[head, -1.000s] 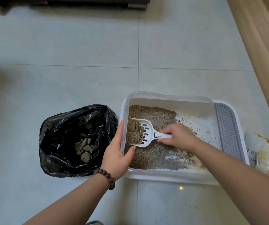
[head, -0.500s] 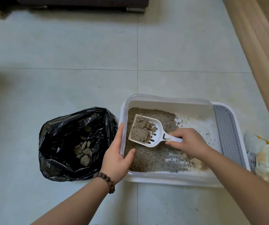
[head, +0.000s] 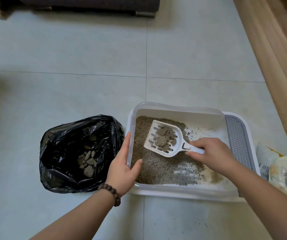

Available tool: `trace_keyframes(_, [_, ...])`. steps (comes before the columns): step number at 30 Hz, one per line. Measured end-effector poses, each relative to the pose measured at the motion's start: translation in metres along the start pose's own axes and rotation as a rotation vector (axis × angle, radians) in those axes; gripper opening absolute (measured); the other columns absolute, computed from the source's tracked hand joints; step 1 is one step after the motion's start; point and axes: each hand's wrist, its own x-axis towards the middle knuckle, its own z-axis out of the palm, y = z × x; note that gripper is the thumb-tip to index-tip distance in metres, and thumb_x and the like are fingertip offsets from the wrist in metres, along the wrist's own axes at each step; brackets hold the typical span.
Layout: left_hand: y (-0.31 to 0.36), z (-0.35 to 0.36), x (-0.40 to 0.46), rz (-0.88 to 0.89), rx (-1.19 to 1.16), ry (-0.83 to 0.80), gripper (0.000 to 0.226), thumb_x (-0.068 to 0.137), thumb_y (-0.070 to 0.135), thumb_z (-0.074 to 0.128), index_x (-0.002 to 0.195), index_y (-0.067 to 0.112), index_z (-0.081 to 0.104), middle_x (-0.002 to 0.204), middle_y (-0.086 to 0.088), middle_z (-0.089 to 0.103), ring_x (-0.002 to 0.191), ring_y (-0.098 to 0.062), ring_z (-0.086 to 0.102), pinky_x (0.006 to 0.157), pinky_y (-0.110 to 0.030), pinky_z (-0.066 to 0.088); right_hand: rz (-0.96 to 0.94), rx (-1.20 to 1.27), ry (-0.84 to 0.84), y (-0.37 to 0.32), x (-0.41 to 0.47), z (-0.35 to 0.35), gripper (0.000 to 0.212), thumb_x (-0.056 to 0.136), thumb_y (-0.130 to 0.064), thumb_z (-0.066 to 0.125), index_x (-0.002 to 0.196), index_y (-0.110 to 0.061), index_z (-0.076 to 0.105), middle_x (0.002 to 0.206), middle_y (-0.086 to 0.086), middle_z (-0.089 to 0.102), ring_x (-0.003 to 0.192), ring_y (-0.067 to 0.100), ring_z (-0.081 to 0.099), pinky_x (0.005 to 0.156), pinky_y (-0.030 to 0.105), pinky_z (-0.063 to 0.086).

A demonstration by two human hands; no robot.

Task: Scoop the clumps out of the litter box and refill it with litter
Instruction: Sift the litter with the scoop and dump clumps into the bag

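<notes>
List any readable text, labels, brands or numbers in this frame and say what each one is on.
None can be read.
Litter bag: a yellow mark and dark print near its edge, too small and blurred to read.
Scoop, litter box, trash bag: no text visible.

Bag (head: 66, 153) left of litter box (head: 177, 108)

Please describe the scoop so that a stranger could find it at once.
Find the white litter box on the tiled floor, right of the black bag. Above its litter, the right hand holds a white slotted scoop, the only tool carrying grey clumps.
</notes>
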Motion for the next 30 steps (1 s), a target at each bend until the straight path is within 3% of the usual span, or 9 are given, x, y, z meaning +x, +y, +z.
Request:
trace_keyframes(5, [0.0, 0.0, 0.0, 0.004, 0.009, 0.011, 0.085, 0.088, 0.025, 0.063, 0.146, 0.051, 0.006, 0.151, 0.015, 0.034, 0.134, -0.005, 0.038, 0.11, -0.031, 0.034, 0.008, -0.042, 0.016, -0.002, -0.002, -0.013, 0.01, 0.08, -0.043, 0.068, 0.088, -0.038, 0.072, 0.072, -0.01, 0.063, 0.062, 0.009, 0.057, 0.056, 0.033, 0.044])
trace_keyframes(9, [0.002, -0.001, -0.001, 0.02, 0.007, 0.012, 0.085, 0.088, 0.024, 0.063, 0.146, 0.049, 0.006, 0.152, 0.016, 0.03, 0.13, -0.002, 0.04, 0.105, -0.022, 0.032, -0.002, -0.12, 0.02, -0.01, -0.002, -0.026, 0.007, 0.08, -0.045, 0.068, 0.084, -0.04, 0.071, 0.071, -0.01, 0.065, 0.063, 0.008, 0.057, 0.058, 0.033, 0.046])
trace_keyframes(14, [0.003, -0.001, -0.002, -0.007, -0.008, 0.004, 0.085, 0.089, 0.025, 0.062, 0.145, 0.052, 0.003, 0.148, 0.02, 0.026, 0.088, -0.016, 0.067, 0.082, -0.02, 0.052, -0.017, -0.182, 0.0, -0.03, 0.0, -0.034, 0.005, 0.082, -0.042, 0.066, 0.081, -0.039, 0.07, 0.067, -0.007, 0.066, 0.061, 0.011, 0.058, 0.057, 0.034, 0.046])
trace_keyframes(16, [0.003, -0.002, -0.001, -0.019, -0.022, -0.003, 0.085, 0.089, 0.025, 0.062, 0.146, 0.051, 0.004, 0.148, 0.018, 0.031, 0.057, -0.004, 0.058, 0.063, -0.014, 0.051, -0.037, -0.137, 0.021, -0.042, 0.001, -0.037, 0.005, 0.082, -0.039, 0.067, 0.086, -0.041, 0.07, 0.066, -0.007, 0.066, 0.059, 0.012, 0.058, 0.054, 0.032, 0.043])
trace_keyframes(18, [0.005, -0.002, -0.001, -0.015, -0.038, -0.011, 0.083, 0.088, 0.026, 0.061, 0.148, 0.046, 0.007, 0.146, 0.019, 0.033, 0.08, 0.011, 0.057, 0.08, -0.008, 0.046, -0.087, -0.132, 0.018, -0.064, 0.003, -0.039, 0.011, 0.082, -0.039, 0.067, 0.092, -0.042, 0.071, 0.069, -0.01, 0.065, 0.061, 0.009, 0.055, 0.055, 0.031, 0.04])
trace_keyframes(19, [0.006, -0.002, -0.001, -0.01, -0.035, -0.008, 0.081, 0.088, 0.027, 0.062, 0.148, 0.043, 0.01, 0.145, 0.019, 0.035, 0.103, 0.01, 0.054, 0.094, -0.011, 0.04, -0.123, -0.15, 0.004, -0.077, 0.006, -0.039, 0.012, 0.082, -0.041, 0.066, 0.093, -0.042, 0.07, 0.072, -0.01, 0.065, 0.064, 0.009, 0.055, 0.057, 0.031, 0.041])
trace_keyframes(21, [0.005, -0.001, 0.0, -0.011, -0.023, 0.011, 0.072, 0.086, 0.029, 0.062, 0.146, 0.036, 0.024, 0.14, 0.015, 0.044, 0.121, -0.005, 0.05, 0.102, -0.02, 0.037, -0.219, -0.232, -0.028, -0.107, 0.013, -0.034, 0.018, 0.082, -0.048, 0.062, 0.096, -0.04, 0.069, 0.082, -0.01, 0.065, 0.073, 0.011, 0.056, 0.063, 0.032, 0.045])
trace_keyframes(26, [0.009, -0.005, -0.001, 0.004, -0.046, 0.005, 0.075, 0.086, 0.027, 0.062, 0.148, 0.034, 0.02, 0.144, 0.015, 0.04, 0.13, -0.001, 0.038, 0.109, -0.023, 0.032, -0.512, -0.534, -0.029, -0.189, 0.033, -0.003, 0.026, 0.09, -0.045, 0.044, 0.096, -0.025, 0.061, 0.086, -0.008, 0.054, 0.081, 0.017, 0.056, 0.059, 0.03, 0.04])
trace_keyframes(30, [0.011, -0.008, -0.001, -0.011, -0.053, 0.004, 0.062, 0.087, 0.022, 0.061, 0.142, 0.025, 0.032, 0.138, 0.004, 0.048, 0.127, -0.012, 0.044, 0.104, -0.023, 0.036, -0.669, -0.751, 0.046, -0.221, 0.048, 0.026, 0.008, 0.09, -0.023, 0.05, 0.089, -0.017, 0.055, 0.072, -0.003, 0.033, 0.066, 0.022, 0.046, 0.049, 0.028, 0.027])
